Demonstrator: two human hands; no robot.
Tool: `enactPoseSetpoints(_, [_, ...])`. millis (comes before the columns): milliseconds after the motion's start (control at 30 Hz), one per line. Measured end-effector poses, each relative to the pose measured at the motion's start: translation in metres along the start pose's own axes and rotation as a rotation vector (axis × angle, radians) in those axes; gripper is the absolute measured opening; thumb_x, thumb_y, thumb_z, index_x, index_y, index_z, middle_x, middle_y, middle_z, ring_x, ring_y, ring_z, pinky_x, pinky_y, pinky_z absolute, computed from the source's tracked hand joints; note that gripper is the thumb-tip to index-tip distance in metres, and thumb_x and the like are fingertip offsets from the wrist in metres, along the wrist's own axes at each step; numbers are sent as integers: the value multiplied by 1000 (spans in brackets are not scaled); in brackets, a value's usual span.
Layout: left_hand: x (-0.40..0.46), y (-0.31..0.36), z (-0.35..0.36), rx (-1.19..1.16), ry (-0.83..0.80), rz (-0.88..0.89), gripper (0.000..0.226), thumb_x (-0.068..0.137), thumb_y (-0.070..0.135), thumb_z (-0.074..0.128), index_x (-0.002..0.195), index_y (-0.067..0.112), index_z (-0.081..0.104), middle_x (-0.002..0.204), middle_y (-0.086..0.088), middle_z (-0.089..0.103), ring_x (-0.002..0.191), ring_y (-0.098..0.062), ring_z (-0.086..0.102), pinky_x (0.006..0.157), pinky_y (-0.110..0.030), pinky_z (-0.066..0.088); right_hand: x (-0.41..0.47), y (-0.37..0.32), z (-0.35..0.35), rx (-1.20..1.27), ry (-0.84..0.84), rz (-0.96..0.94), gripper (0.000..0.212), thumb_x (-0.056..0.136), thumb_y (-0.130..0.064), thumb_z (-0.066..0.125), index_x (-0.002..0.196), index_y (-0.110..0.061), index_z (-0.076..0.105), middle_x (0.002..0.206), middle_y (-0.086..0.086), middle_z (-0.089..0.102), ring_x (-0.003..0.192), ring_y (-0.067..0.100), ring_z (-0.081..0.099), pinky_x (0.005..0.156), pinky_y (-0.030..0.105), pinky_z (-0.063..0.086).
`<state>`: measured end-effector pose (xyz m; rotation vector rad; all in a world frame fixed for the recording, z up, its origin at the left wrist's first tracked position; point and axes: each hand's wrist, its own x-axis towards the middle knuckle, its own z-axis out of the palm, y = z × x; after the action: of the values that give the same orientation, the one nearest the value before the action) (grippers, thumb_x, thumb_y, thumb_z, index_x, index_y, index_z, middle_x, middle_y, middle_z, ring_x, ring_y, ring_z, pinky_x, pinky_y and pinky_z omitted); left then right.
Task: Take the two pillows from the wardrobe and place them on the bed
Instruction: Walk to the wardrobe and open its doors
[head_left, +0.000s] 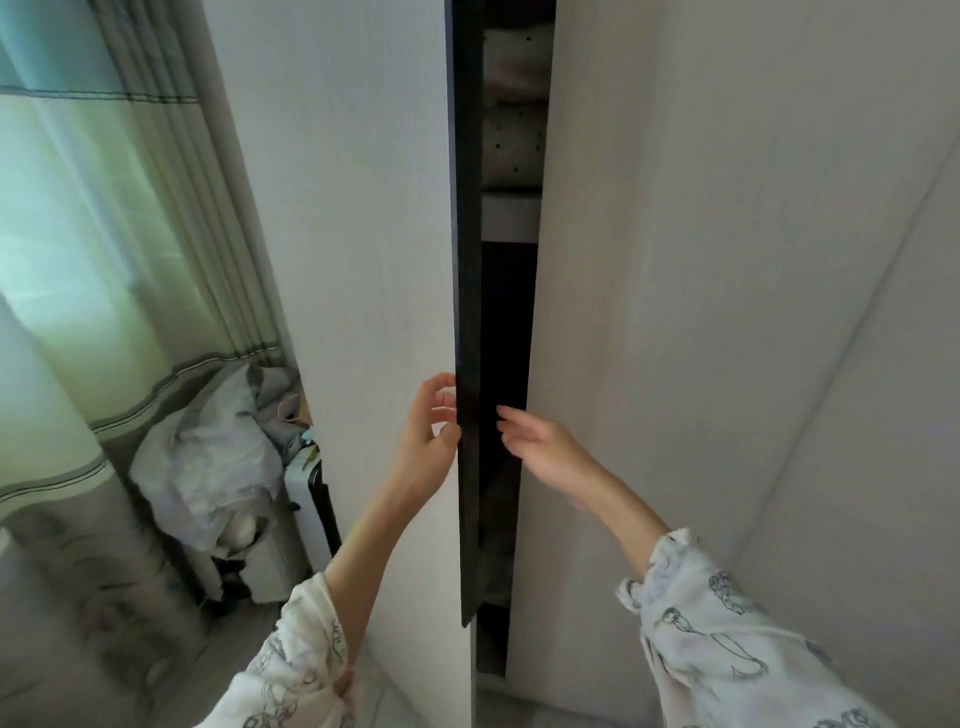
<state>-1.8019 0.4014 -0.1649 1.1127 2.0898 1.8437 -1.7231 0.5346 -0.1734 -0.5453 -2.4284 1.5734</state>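
- At the wardrobe (675, 260), the left door (363, 208) is seen slightly ajar.
- Its dark edge (470, 364) is touched by the left hand (428, 431), fingers loosely curled on it.
- The right hand (540, 447) is held at 3 o'clock of that edge, fingers spread, holding nothing.
- Dotted pillows (514, 140) are seen stacked on a shelf (511, 213) at 12 o'clock.
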Motion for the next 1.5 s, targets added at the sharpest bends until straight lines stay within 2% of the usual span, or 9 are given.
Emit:
enactPoseSetpoints(167, [-34,16,-29,-51,0,-56,39,89,-6,33,122,13,43,104,-8,53,104,-27,55,91,-44,50,-34,-31,43,57,-63,-105,52,97,-18,41,145,-30,25,142,-4,44,114,2,40,79,9,35])
enactPoseSetpoints(400, [-78,15,-79,-143,103,-81,37,91,-1,35,119,18,50,100,-6,57,83,-2,63,68,-17,52,-52,-56,89,65,-169,-106,45,98,-13,36,140,-28,37,127,-4,49,117,11,46,96,25,38])
enactPoseSetpoints(633, [-117,11,-159,-242,207,-166,38,83,14,41,116,27,58,112,-11,61,108,-19,59,92,-40,48,-55,-76,167,-81,-183,-214,49,98,-8,33,142,-27,35,135,5,49,122,19,49,94,23,43])
enactPoseSetpoints(767, [-132,-1,-205,-277,323,-160,36,88,17,38,115,28,57,107,-2,64,106,-15,59,91,-35,46,-51,-98,218,-141,-307,-194,54,98,-13,32,144,-40,21,141,9,46,104,26,60,77,32,48])
enactPoseSetpoints(933, [-143,-10,-250,-299,345,-166,37,80,40,42,114,37,55,111,21,64,107,7,56,89,-24,41,-38,-131,263,-132,-366,-198,54,98,-8,31,147,-30,19,142,15,45,124,38,46,96,38,43])
enactPoseSetpoints(1067, [-152,-18,-271,-267,368,-192,32,92,29,39,124,28,44,128,12,52,126,-10,46,102,-33,32,-27,-139,287,-104,-393,-201,53,99,-10,30,148,-27,17,153,9,28,133,28,40,103,28,34])
enactPoseSetpoints(1233, [-154,-10,-267,-140,532,-50,22,92,15,47,107,25,60,109,2,66,106,-13,62,90,-29,48,-13,-127,278,-89,-360,-213,50,100,-15,32,147,-27,21,154,5,27,137,22,34,99,24,29])
enactPoseSetpoints(1400, [-119,-5,-228,-22,362,7,26,90,24,51,115,27,53,111,-2,63,107,-18,59,95,-36,47,-2,-111,212,-66,-169,-207,53,96,-27,48,144,-19,29,148,10,37,136,21,35,113,32,26])
enactPoseSetpoints(1500, [-90,-15,-195,33,263,-27,31,94,15,49,124,22,50,119,-5,61,114,-17,56,101,-41,44,0,-97,153,-191,-3,-273,55,94,-34,49,144,-19,31,150,3,35,138,16,31,106,20,20])
